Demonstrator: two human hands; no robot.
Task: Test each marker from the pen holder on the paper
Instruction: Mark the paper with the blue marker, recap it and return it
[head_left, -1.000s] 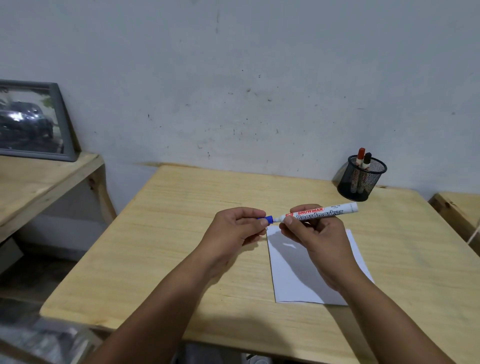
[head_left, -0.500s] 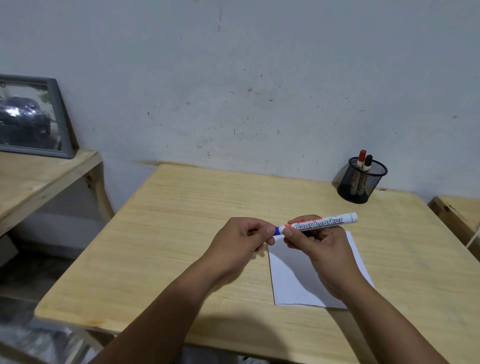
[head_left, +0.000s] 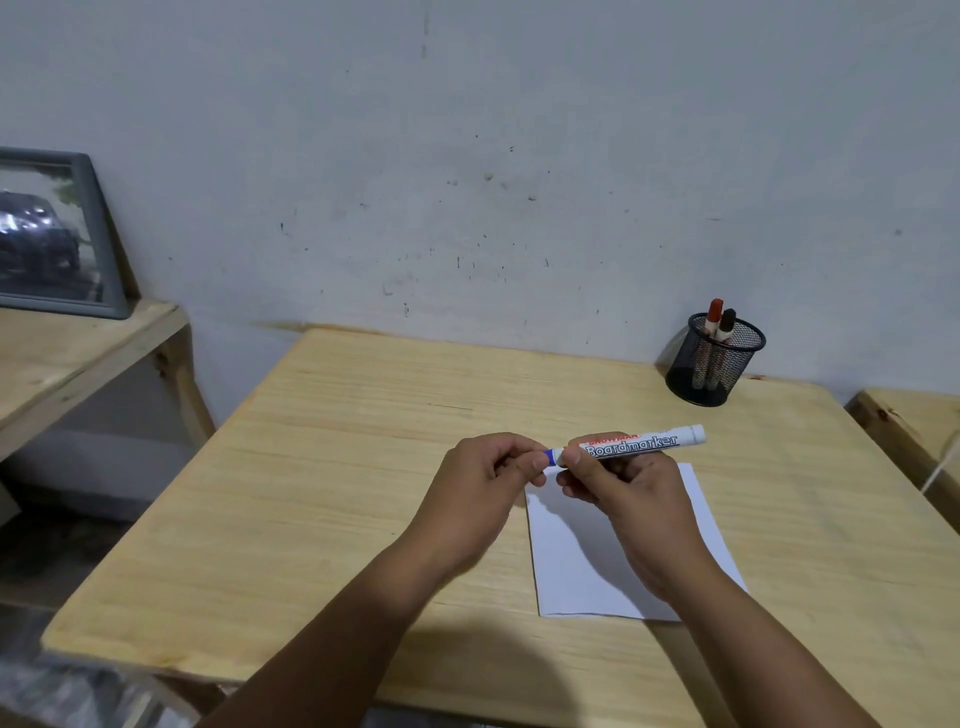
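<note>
Head view, near edge first: two bare forearms come up from the bottom of frame and meet over the wooden table (head_left: 322, 467). Right hand (head_left: 631, 493) curls its fingers round the barrel of a white boardmarker (head_left: 631, 446), thumb on top near the cap end, marker held roughly level above the table, its back end pointing right and a little away. Left hand (head_left: 488, 475) pinches the blue cap (head_left: 549, 457) at the marker's left end with thumb and fingertips; only a sliver of blue shows between the two hands, so cannot tell if the cap is seated or partly off. Both hands are off the table surface, knuckles nearly touching.

One sheet of white paper (head_left: 571, 561) lies flat on the table under and just beyond the right wrist; the right hand and forearm cover part of it and throw a shadow on it. No marks visible on the exposed part.

Farther back, near the wall at right: one black mesh pen holder (head_left: 719, 364), upright, with two markers in it, one red-capped marker (head_left: 715, 312) and one black-capped marker (head_left: 727, 319), side by side. Total markers: three.

Left, a lower wooden bench (head_left: 78, 348) carries one framed picture (head_left: 98, 234) leaning on the wall. Far right, the corner of another wooden surface (head_left: 909, 421).
</note>
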